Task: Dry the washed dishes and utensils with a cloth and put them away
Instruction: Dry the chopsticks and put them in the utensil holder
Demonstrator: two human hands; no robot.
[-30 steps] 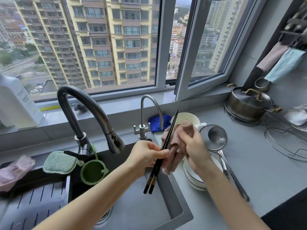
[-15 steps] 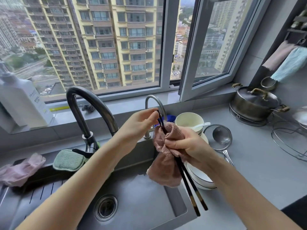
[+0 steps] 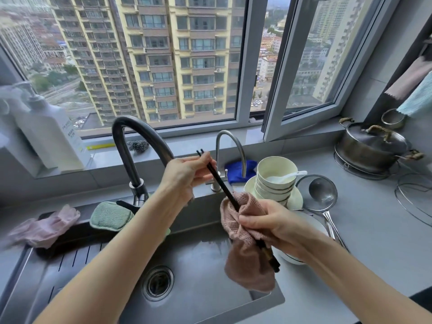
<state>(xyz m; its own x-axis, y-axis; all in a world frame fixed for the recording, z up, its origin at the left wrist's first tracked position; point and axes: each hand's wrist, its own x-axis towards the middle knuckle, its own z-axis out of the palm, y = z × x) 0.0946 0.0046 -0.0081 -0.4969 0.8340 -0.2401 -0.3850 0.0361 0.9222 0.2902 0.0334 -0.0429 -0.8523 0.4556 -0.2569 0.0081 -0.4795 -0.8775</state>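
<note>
Left hand (image 3: pixel 187 174) pinching the upper end of 2 black chopsticks (image 3: pixel 219 181), fingers curled round them just below the tips, up by the small steel tap (image 3: pixel 230 155). Right hand (image 3: pixel 273 226) clamped on a pink cloth (image 3: pixel 245 253), fingers bunched round it with the chopsticks running straight through the wad. Lower ends of the sticks poking out under that hand, next to the hanging tail of the cloth. All of this held in the air over the right edge of the sink (image 3: pixel 198 288).

On the counter (image 3: pixel 374 242) just right of the hands: stack of cream bowls (image 3: pixel 274 181) on a plate, white spoon (image 3: pixel 292 175) lying in the top bowl. Beside that a metal strainer (image 3: pixel 323 195) with a ladle in it. Lidded steel pot (image 3: pixel 371 148) further back in the corner. Green sponge (image 3: pixel 109 216) and pink gloves (image 3: pixel 44 228) at the sink's left edge, soap bottle (image 3: pixel 49 136) up on the sill.
</note>
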